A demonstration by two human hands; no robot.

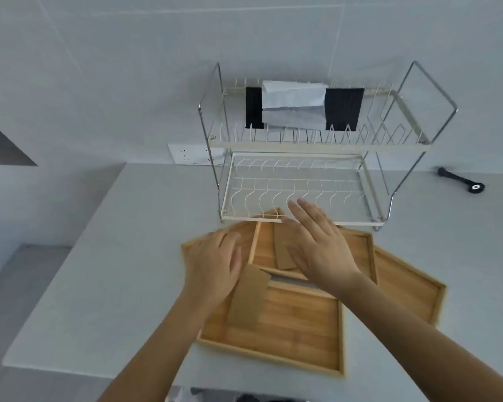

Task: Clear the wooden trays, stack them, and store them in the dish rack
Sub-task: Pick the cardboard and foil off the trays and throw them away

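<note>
Several shallow wooden trays lie overlapping on the white counter: a near one [296, 329], a middle one [357, 248], one at the right [410, 288] and one at the left [190, 246] partly under my left hand. My left hand [212, 265] grips a brown cardboard piece [249, 300] over the near tray's left end. My right hand [317, 242] hovers flat with fingers spread over the middle tray, partly covering a second cardboard piece [282, 250] in it. The two-tier wire dish rack [302, 146] stands just behind the trays.
Black cloths [344, 108] and a white sheet [294, 101] hang on the rack's upper tier. A black tool [462, 181] lies on the counter at the right. A wall socket [192, 153] is left of the rack. The counter's edge runs along the front left.
</note>
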